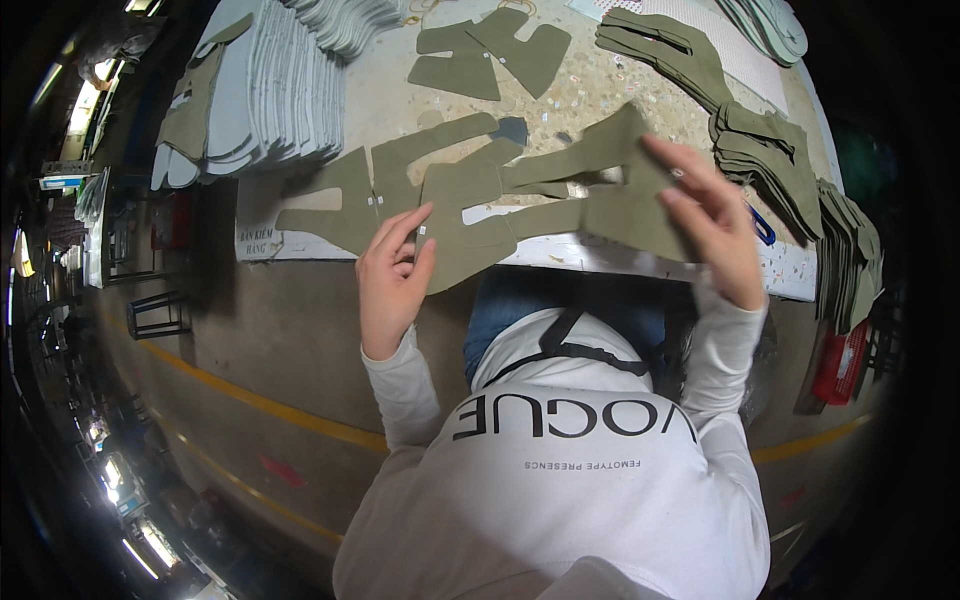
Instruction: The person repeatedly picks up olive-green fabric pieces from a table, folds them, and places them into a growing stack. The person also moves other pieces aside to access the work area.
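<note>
My left hand (pixel 392 285) has its thumb and forefinger closed on the left edge of an olive fabric piece (pixel 462 215), beside a small white sticker. This cut piece has long prongs pointing right, and its lower part hangs past the table's front edge. My right hand (pixel 715 225), blurred by motion, grips the right edge of an olive panel (pixel 632 200), which is tilted up off the table. Where the prongs meet this panel, I cannot tell whether they are joined. Behind my left hand lies another olive cut piece (pixel 335 205) with a slot.
Tall stacks of pale grey cut pieces (pixel 285 95) stand at the back left of the speckled table (pixel 590 85). Two olive pieces (pixel 455 65) lie farther back. Olive stacks (pixel 765 160) line the right side, near a blue-handled tool (pixel 763 228). A red crate (pixel 840 362) sits below.
</note>
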`<action>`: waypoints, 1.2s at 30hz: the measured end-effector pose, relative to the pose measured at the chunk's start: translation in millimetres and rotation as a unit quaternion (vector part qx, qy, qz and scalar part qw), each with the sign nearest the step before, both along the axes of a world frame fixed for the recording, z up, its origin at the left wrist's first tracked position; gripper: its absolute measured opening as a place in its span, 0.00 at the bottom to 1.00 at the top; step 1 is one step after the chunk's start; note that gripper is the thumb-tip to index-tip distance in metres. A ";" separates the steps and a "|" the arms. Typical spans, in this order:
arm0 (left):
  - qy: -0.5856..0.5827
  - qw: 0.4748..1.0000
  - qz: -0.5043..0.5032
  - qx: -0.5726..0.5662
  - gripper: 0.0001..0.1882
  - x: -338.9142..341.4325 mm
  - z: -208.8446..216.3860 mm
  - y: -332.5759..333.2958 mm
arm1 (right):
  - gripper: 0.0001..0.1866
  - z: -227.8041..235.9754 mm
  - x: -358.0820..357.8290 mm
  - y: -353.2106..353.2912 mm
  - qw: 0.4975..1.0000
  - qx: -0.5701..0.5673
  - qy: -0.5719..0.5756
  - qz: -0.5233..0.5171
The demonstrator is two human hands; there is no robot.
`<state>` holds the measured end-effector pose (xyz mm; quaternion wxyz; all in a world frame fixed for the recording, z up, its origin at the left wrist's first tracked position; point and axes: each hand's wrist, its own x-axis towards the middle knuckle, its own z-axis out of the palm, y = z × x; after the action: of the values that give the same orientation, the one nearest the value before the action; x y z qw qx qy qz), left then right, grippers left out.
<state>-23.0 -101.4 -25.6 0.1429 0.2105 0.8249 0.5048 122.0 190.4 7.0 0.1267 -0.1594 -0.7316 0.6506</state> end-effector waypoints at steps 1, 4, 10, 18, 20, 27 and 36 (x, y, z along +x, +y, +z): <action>0.008 1.000 0.003 -0.006 0.20 1.2 1.4 1.2 | 0.25 17.4 5.7 10.6 0.999 0.032 -0.013 0.004; 0.025 0.999 0.014 -0.015 0.20 5.1 6.8 6.7 | 0.23 44.4 13.5 19.4 0.988 0.107 0.105 -0.026; 0.074 0.997 0.000 0.004 0.21 16.4 17.7 31.5 | 0.22 14.2 -22.0 -20.1 0.974 0.207 0.086 -0.017; 0.103 0.993 -0.029 0.047 0.22 36.7 14.6 62.4 | 0.25 -28.0 -54.7 -87.8 0.977 0.176 0.107 0.062; 0.099 0.993 -0.019 0.056 0.23 38.3 14.3 62.6 | 0.25 -28.2 -52.3 -88.0 0.978 0.171 0.101 0.065; 0.092 0.993 -0.005 0.070 0.23 37.9 11.8 58.3 | 0.26 -21.3 -49.4 -81.1 0.976 0.182 0.093 0.072; 0.054 0.995 0.062 -0.054 0.19 0.2 -2.8 1.2 | 0.26 48.5 -22.2 -30.3 0.970 -0.100 0.119 0.187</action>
<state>-22.8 -100.2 -28.4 0.0780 0.1781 0.8689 0.4552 99.8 160.1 55.5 0.0727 0.0471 -0.6593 0.7469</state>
